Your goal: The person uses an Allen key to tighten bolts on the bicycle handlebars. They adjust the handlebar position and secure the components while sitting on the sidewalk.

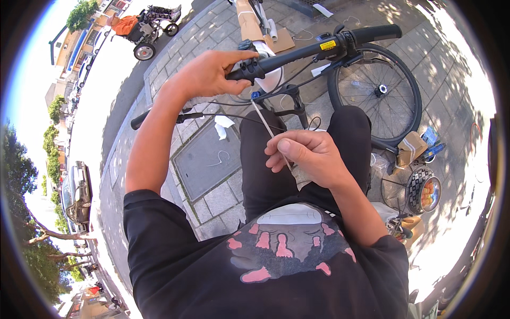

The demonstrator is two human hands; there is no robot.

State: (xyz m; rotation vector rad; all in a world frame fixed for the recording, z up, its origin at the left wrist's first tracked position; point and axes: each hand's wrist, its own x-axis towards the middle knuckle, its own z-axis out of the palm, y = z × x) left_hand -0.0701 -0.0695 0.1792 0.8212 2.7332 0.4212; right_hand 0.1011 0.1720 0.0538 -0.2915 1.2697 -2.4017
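My left hand point(212, 72) grips the black handlebar point(303, 50) of a bicycle near its stem and brake lever. The bar runs up to the right and ends in a black grip point(374, 33). My right hand point(308, 154) is closed on a thin pale strip, like a zip tie point(263, 119), that runs from my fingers up to the cables under the bar. A bit of clear wrapping hangs below that hand. The bicycle's front wheel point(374, 87) stands to the right of my black-trousered legs.
A small cardboard box point(410, 149) and a checkered bowl point(422, 190) lie on the paved sidewalk at right. Paper scraps point(223, 126) and a metal ground cover point(207, 159) lie at left. Another bicycle part point(154, 32) is far back. Parked cars point(77, 191) line the street.
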